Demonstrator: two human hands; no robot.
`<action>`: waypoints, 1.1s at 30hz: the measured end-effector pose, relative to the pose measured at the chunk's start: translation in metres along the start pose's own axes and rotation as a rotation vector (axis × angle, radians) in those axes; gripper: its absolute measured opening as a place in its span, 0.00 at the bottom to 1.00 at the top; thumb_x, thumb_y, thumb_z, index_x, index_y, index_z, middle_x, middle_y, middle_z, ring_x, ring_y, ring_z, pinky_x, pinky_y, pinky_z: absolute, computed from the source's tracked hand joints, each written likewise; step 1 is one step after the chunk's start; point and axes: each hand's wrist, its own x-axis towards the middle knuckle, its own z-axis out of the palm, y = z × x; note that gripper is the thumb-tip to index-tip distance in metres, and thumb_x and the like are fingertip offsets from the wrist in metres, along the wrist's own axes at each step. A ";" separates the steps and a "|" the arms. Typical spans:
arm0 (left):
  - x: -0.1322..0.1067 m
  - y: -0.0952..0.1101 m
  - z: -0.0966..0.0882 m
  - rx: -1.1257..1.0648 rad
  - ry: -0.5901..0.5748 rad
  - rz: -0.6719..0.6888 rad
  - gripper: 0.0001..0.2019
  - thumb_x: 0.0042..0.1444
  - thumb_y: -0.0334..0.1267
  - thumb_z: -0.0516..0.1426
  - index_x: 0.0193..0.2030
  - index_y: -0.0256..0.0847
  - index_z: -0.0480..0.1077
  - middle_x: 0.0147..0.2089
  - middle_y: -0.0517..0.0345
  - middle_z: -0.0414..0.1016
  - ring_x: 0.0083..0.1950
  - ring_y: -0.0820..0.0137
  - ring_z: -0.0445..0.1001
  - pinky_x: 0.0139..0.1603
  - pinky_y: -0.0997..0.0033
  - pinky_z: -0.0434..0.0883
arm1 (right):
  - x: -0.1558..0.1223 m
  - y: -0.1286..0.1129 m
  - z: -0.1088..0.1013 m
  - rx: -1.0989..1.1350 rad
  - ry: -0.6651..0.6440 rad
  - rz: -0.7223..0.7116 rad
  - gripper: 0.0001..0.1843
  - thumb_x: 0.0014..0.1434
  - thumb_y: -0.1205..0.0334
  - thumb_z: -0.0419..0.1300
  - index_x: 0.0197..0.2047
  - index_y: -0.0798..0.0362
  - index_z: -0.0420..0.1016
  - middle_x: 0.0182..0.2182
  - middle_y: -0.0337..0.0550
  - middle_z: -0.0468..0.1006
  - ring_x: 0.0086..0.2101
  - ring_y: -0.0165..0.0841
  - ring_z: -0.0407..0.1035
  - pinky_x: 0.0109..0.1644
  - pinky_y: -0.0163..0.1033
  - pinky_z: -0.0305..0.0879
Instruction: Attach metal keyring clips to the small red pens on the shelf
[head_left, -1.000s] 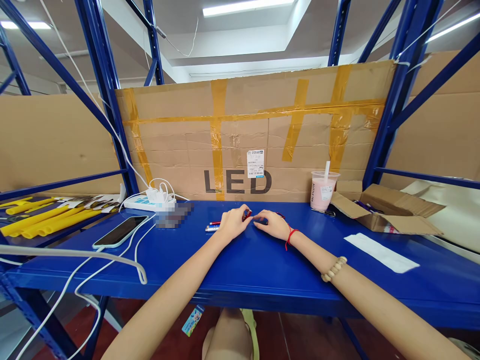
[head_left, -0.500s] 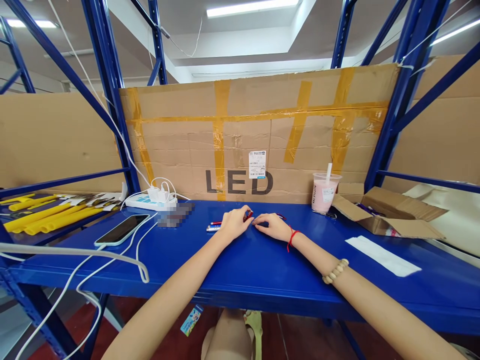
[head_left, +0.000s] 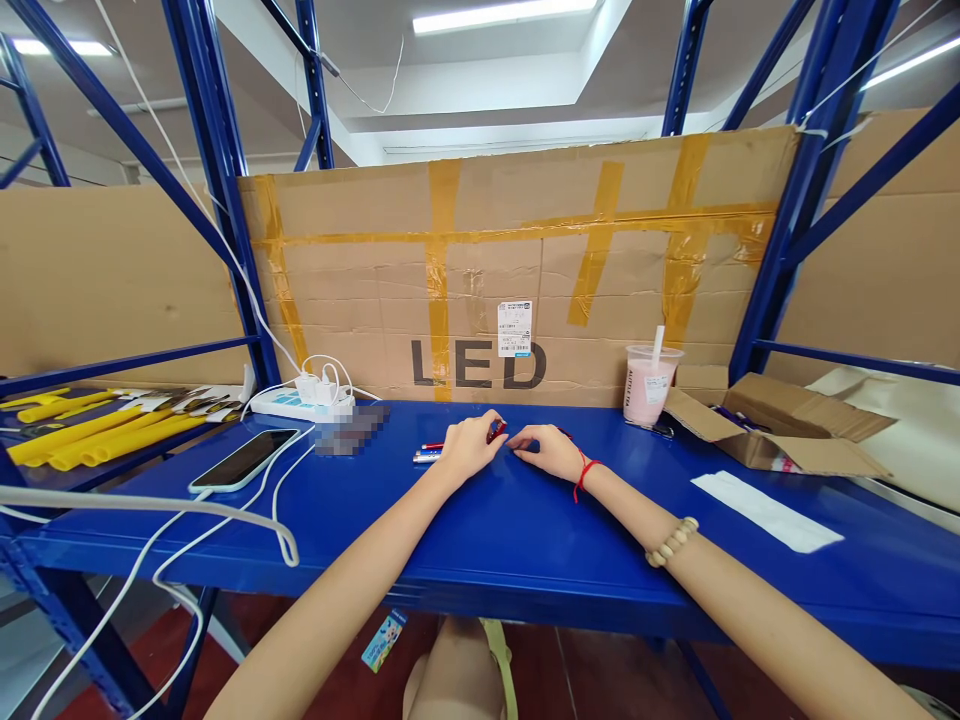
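Left hand [head_left: 466, 447]: fingers closed on small red object [head_left: 496, 431]. Right hand [head_left: 551, 452]: fingers curled; grip cannot be told. Blue-silver pen [head_left: 426, 457] at left hand's 9 o'clock.

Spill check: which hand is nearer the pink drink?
Right: the right hand is left of the pink drink, not touching; the left hand is farther left.

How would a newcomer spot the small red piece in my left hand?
On the blue shelf, before the cardboard panel lettered LED, find the left hand. The small red piece is held there, unlike the thin red item lying on the shelf nearby.
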 end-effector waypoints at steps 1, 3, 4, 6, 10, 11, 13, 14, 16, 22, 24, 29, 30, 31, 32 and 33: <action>0.000 0.000 0.000 0.000 0.000 0.001 0.11 0.57 0.44 0.50 0.45 0.46 0.64 0.40 0.62 0.75 0.41 0.68 0.73 0.33 0.74 0.64 | 0.000 -0.001 -0.001 -0.012 -0.001 0.020 0.09 0.51 0.69 0.57 0.37 0.54 0.76 0.36 0.40 0.77 0.34 0.30 0.71 0.41 0.35 0.67; 0.000 0.001 -0.001 0.001 -0.003 0.002 0.11 0.57 0.44 0.50 0.45 0.46 0.64 0.41 0.62 0.75 0.41 0.68 0.73 0.33 0.74 0.64 | -0.001 -0.003 -0.002 -0.037 -0.006 0.068 0.09 0.51 0.67 0.58 0.37 0.53 0.76 0.36 0.40 0.77 0.34 0.30 0.71 0.40 0.35 0.67; 0.000 0.001 -0.002 0.002 -0.006 0.002 0.11 0.57 0.44 0.50 0.45 0.46 0.64 0.41 0.62 0.75 0.41 0.68 0.73 0.33 0.74 0.64 | -0.001 -0.004 -0.003 -0.045 -0.008 0.090 0.09 0.51 0.66 0.58 0.37 0.53 0.76 0.36 0.39 0.77 0.34 0.31 0.71 0.39 0.35 0.67; 0.000 0.002 -0.003 0.004 -0.015 0.003 0.11 0.57 0.44 0.50 0.45 0.46 0.64 0.41 0.62 0.75 0.42 0.67 0.73 0.34 0.74 0.64 | -0.001 -0.005 -0.003 -0.047 -0.018 0.110 0.09 0.51 0.65 0.58 0.37 0.52 0.76 0.36 0.39 0.77 0.33 0.30 0.71 0.38 0.35 0.66; 0.000 0.002 -0.003 0.009 -0.027 0.004 0.11 0.58 0.44 0.50 0.45 0.46 0.64 0.41 0.62 0.75 0.42 0.67 0.73 0.34 0.74 0.64 | 0.000 -0.004 -0.002 -0.043 -0.031 0.110 0.10 0.51 0.66 0.57 0.38 0.53 0.75 0.35 0.39 0.77 0.31 0.29 0.69 0.37 0.34 0.65; 0.000 0.001 -0.003 0.010 -0.028 0.005 0.11 0.58 0.44 0.50 0.45 0.46 0.64 0.41 0.62 0.75 0.42 0.68 0.73 0.34 0.74 0.64 | 0.000 -0.004 -0.002 -0.046 -0.032 0.117 0.11 0.51 0.65 0.57 0.39 0.53 0.75 0.35 0.39 0.77 0.30 0.29 0.69 0.37 0.34 0.65; 0.000 0.001 -0.003 0.008 -0.027 0.007 0.11 0.57 0.44 0.50 0.45 0.46 0.64 0.41 0.62 0.75 0.41 0.68 0.73 0.33 0.74 0.63 | 0.000 -0.004 -0.003 -0.049 -0.035 0.138 0.11 0.51 0.65 0.58 0.40 0.53 0.75 0.34 0.38 0.77 0.30 0.29 0.68 0.36 0.34 0.65; 0.000 0.001 -0.002 0.005 -0.026 0.008 0.11 0.57 0.44 0.50 0.45 0.46 0.64 0.41 0.62 0.75 0.41 0.68 0.73 0.33 0.74 0.63 | 0.000 -0.005 -0.003 -0.047 -0.035 0.148 0.12 0.51 0.64 0.58 0.40 0.54 0.75 0.34 0.38 0.77 0.29 0.29 0.68 0.36 0.34 0.64; 0.000 0.000 -0.002 0.002 -0.027 0.010 0.10 0.57 0.43 0.50 0.45 0.46 0.64 0.41 0.62 0.75 0.41 0.68 0.73 0.32 0.74 0.63 | 0.000 -0.006 -0.004 -0.039 -0.037 0.163 0.13 0.51 0.64 0.59 0.41 0.54 0.75 0.33 0.38 0.77 0.28 0.28 0.67 0.35 0.34 0.64; 0.001 0.001 -0.002 0.015 -0.044 0.003 0.11 0.58 0.43 0.50 0.46 0.46 0.64 0.39 0.62 0.75 0.41 0.67 0.73 0.32 0.74 0.63 | -0.002 -0.011 -0.006 -0.074 -0.056 0.209 0.10 0.51 0.61 0.59 0.39 0.51 0.76 0.32 0.36 0.77 0.28 0.28 0.67 0.34 0.33 0.62; 0.001 0.000 -0.002 0.015 -0.044 0.003 0.11 0.58 0.44 0.51 0.46 0.46 0.64 0.39 0.62 0.75 0.41 0.67 0.73 0.33 0.74 0.64 | -0.002 -0.013 -0.008 -0.120 -0.043 0.228 0.07 0.51 0.59 0.60 0.35 0.49 0.77 0.32 0.35 0.78 0.29 0.29 0.68 0.32 0.33 0.61; 0.001 -0.002 -0.001 0.010 -0.031 0.030 0.11 0.58 0.44 0.51 0.46 0.48 0.64 0.42 0.63 0.75 0.43 0.67 0.73 0.34 0.74 0.64 | -0.002 -0.018 -0.013 -0.151 0.248 0.212 0.07 0.54 0.56 0.58 0.33 0.46 0.77 0.32 0.34 0.77 0.28 0.28 0.67 0.31 0.33 0.59; 0.001 -0.002 -0.001 0.008 -0.031 0.036 0.11 0.58 0.44 0.51 0.46 0.48 0.65 0.42 0.63 0.74 0.43 0.67 0.73 0.34 0.74 0.64 | -0.001 -0.018 -0.014 -0.137 0.334 0.199 0.08 0.55 0.57 0.58 0.34 0.47 0.77 0.32 0.35 0.77 0.28 0.28 0.67 0.31 0.33 0.59; 0.001 -0.001 -0.002 0.006 -0.033 0.041 0.11 0.58 0.44 0.51 0.46 0.48 0.65 0.42 0.63 0.74 0.43 0.68 0.73 0.34 0.74 0.64 | -0.001 -0.019 -0.014 -0.120 0.407 0.175 0.08 0.56 0.57 0.57 0.34 0.47 0.77 0.32 0.35 0.76 0.27 0.27 0.67 0.31 0.32 0.59; 0.001 -0.001 -0.003 0.003 -0.036 0.046 0.11 0.58 0.44 0.51 0.46 0.48 0.65 0.42 0.63 0.75 0.43 0.68 0.73 0.34 0.74 0.64 | 0.000 -0.019 -0.014 -0.101 0.463 0.141 0.09 0.56 0.58 0.56 0.35 0.48 0.77 0.32 0.36 0.76 0.27 0.27 0.67 0.31 0.32 0.60; 0.000 0.000 -0.003 -0.001 -0.039 0.052 0.11 0.58 0.44 0.51 0.47 0.48 0.64 0.42 0.63 0.75 0.43 0.68 0.73 0.34 0.75 0.64 | 0.000 -0.020 -0.013 -0.079 0.497 0.097 0.09 0.57 0.58 0.56 0.35 0.48 0.77 0.33 0.37 0.76 0.28 0.27 0.67 0.31 0.32 0.60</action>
